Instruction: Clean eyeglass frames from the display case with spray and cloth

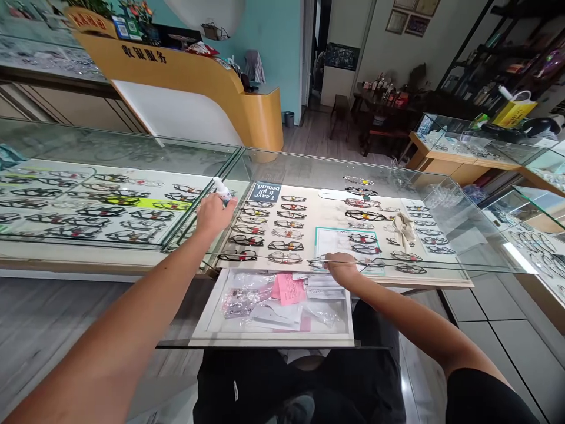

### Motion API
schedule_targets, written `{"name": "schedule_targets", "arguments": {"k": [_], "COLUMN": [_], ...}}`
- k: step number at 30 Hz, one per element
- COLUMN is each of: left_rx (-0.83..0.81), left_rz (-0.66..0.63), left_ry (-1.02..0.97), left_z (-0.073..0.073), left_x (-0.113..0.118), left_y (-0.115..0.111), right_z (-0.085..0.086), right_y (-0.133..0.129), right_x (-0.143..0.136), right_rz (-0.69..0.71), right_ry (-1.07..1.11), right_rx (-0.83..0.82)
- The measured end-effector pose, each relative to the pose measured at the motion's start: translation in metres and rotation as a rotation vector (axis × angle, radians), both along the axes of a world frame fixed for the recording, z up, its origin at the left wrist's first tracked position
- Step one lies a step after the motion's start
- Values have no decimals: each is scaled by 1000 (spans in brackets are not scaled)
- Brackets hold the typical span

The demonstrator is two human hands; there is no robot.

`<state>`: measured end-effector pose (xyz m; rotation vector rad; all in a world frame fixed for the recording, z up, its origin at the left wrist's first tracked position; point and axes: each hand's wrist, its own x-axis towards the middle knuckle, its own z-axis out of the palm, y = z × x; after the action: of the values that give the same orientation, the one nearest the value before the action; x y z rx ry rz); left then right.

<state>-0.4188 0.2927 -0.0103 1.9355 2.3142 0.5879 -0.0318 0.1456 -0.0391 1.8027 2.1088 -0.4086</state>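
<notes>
My left hand [215,214] is wrapped round a small white bottle [222,189], upright above the joint between two glass display cases. Inside the right-hand case, my right hand [342,269] has its fingers curled at the edge of a pair of eyeglasses [316,262]. Its fingertips are partly hidden behind the hand and the glass edge. The eyeglasses lie at the front corner of a white, teal-edged sheet [324,238]. Dark-framed eyeglasses [365,249] rest on that sheet, and a beige cloth [403,229] lies to its right.
Below the case, an open drawer [271,337] holds plastic bags, papers and a pink slip [291,288]. Rows of eyeglasses [285,245] fill the case, whose glass top [397,171] has exposed edges. A dark blue sign [265,192] stands at its back left. A yellow counter [260,118] is beyond.
</notes>
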Motion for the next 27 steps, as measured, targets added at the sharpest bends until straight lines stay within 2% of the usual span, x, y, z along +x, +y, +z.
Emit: {"name": "schedule_targets", "arguments": {"k": [5,9,11,13,16,18,21,27], "left_rx": [-8,-20,-23,-27,-40,-47,-48,-9], "left_rz": [2,12,18,23,26,27,29,37], "left_ry": [3,16,23,23,15,16,17,-17], "left_z": [4,5,5,7,10,12,12,4], "left_x": [2,2,2,3,6,7,8,5], "left_y": [0,0,0,0,-2,-4,-5,-1], "right_z": [32,74,101,126,150,153,145,122], "right_y": [-44,-67,-67,-57,-28,-7,19,37], "right_x": [-1,5,12,24,48,64,85,107], "right_rz": [68,128,161,136,37,-27,-101,-166], "right_ry": [110,189,194,156,52,-8,-71,-159], "right_rx": [-33,-39,12,99,235,276,285,307]}}
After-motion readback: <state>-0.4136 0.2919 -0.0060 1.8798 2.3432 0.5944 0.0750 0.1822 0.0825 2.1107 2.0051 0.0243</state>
